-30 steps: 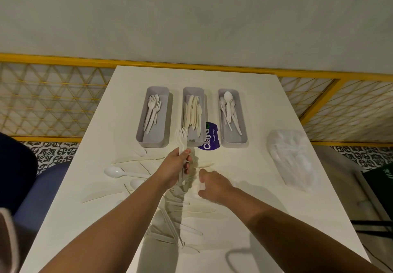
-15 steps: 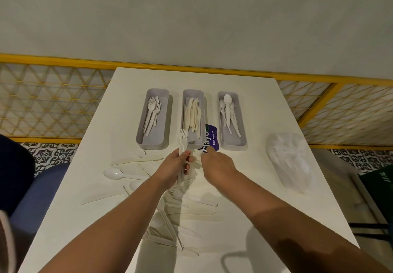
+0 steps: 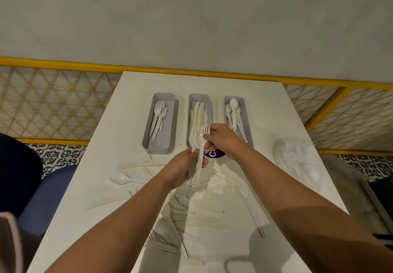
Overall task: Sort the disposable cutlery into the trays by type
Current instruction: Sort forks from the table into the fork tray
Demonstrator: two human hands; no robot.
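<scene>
**White desk, forks held between both hands**

Pale wall and a yellow lattice railing [image 3: 63, 65] stand behind the white desk [image 3: 265, 113]. We see three grey trays side by side at its far end. The left tray [image 3: 161, 143] holds forks, the middle tray [image 3: 198, 97] knives and the right tray [image 3: 241, 102] spoons. Our left hand [image 3: 180, 169] grips a bundle of forks [image 3: 198, 160] by the handles, upright in front of the middle tray. Our right hand [image 3: 223, 139] pinches the bundle near its tines. Beneath that hand a purple sticker [image 3: 212, 153] shows only a white "C"; the rest is hidden. Loose cutlery [image 3: 185, 211] lies scattered near us, and a clear plastic bag [image 3: 297, 160] sits to the right.
</scene>
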